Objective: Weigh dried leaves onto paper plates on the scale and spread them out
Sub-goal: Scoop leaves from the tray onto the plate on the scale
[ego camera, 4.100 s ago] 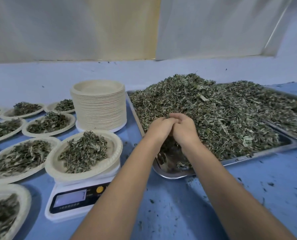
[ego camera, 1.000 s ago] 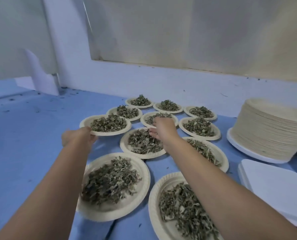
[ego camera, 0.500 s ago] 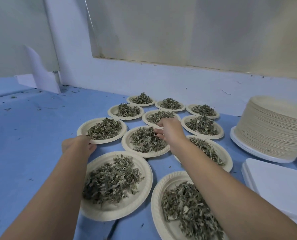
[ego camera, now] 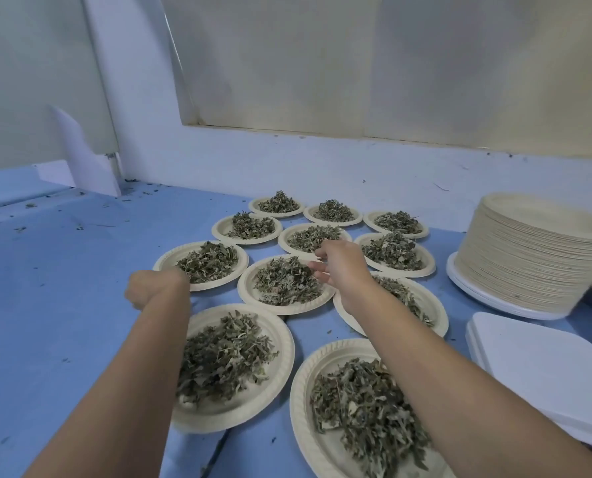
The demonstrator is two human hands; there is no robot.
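My right hand [ego camera: 343, 267] is hovering, spread, over light, crumbly grey-green dried leaves [ego camera: 284, 284]; my left hand [ego camera: 156, 288] is hiding its grip. I'm judging the flimsy round beige paper plate [ego camera: 249, 295] safest held at its rim

Paper plates [ego camera: 239, 414] in rows, each holding mound of dried leaves [ego camera: 225, 360].

This looks like a small workroom for portioning dried herbs. Around the left hand [ego camera: 149, 288] and the right hand [ego camera: 339, 267], a wide blue-covered table [ego camera: 63, 288] carries many round cream paper plates [ego camera: 280, 339], each with a small heap of dried green leaves [ego camera: 287, 284]. To the right of the hands stand a tall stack of empty cream paper plates [ego camera: 529, 257] and a white square-topped scale [ego camera: 536, 367]. Beyond the hands is a bare pale-blue wall [ego camera: 287, 167].
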